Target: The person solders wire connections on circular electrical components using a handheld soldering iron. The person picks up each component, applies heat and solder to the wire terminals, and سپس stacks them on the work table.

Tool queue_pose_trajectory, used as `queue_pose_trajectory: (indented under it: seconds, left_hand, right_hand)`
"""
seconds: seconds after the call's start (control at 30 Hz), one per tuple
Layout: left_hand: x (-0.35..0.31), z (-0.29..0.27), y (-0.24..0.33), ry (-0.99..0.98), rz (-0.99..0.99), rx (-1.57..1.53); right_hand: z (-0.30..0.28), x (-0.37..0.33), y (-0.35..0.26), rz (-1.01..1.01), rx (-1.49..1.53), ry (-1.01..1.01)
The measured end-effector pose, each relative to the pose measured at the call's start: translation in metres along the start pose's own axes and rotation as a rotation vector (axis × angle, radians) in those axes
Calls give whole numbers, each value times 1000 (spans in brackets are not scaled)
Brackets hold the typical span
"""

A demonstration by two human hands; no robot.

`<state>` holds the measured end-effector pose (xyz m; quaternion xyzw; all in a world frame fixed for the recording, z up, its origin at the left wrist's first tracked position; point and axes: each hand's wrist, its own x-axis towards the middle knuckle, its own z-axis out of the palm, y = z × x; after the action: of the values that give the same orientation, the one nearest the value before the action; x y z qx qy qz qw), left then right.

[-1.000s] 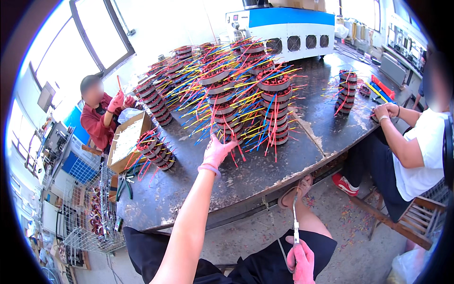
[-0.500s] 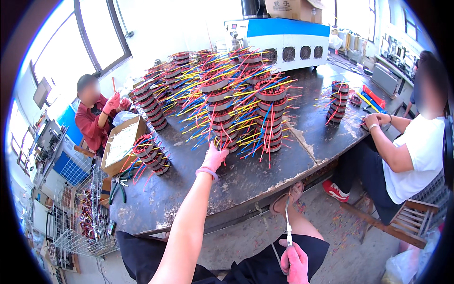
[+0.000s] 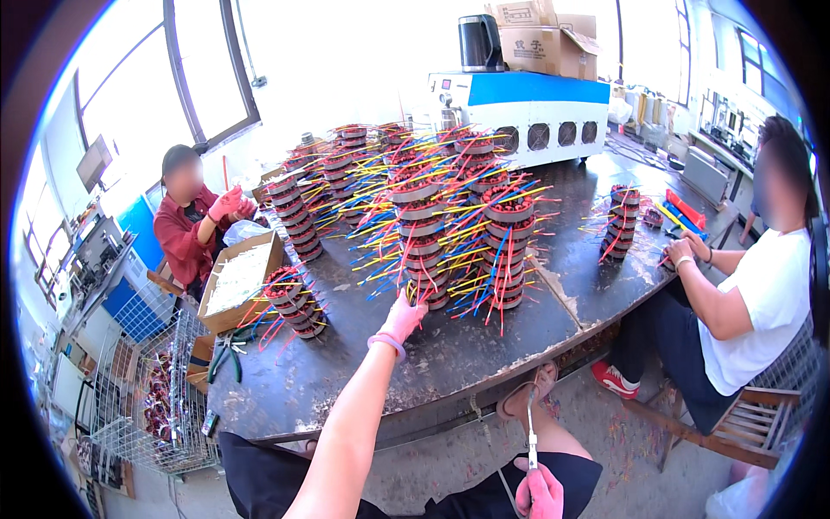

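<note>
Your left hand [image 3: 403, 318], fingers extended, reaches the nearest stack of wound stators [image 3: 421, 246] mid-table while your right hand [image 3: 538, 490] grips scissors [image 3: 532, 432] at your lap; next, likely grasp one stator.

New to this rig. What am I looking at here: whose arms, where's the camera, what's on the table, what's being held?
There is no machine: a person works with two hands in pink gloves. The single picture comes from a wide fisheye camera worn on that person's head and looking down, so straight edges bend near the rim and the forearms enter from below.

The left hand reaches out to the foot of a tall stack of round wound coils with coloured wire leads. The right hand, low by the lap, grips a thin metal tool pointing up.

The dark worn table carries many more such stacks, a brown cardboard box and a blue and white machine at the far side. Two other people sit at the table, left and right.
</note>
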<state>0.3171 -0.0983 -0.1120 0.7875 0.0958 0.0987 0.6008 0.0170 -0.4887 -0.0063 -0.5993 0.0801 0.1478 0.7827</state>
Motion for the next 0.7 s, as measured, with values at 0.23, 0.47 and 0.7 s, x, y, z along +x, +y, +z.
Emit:
queue_pose_trajectory:
  seconds: [0.23, 0.47, 0.7]
  left_hand:
    - [-3, -7, -8, 39, -5, 105]
    - [-13, 6, 7, 30, 41, -24]
    - [-25, -3, 4, 42, 73, -83]
  right_hand:
    - [-1, 0, 6, -67, -6, -63]
    - [-3, -1, 3, -50, -16, -33]
    - [2, -5, 0, -66, -14, -75]
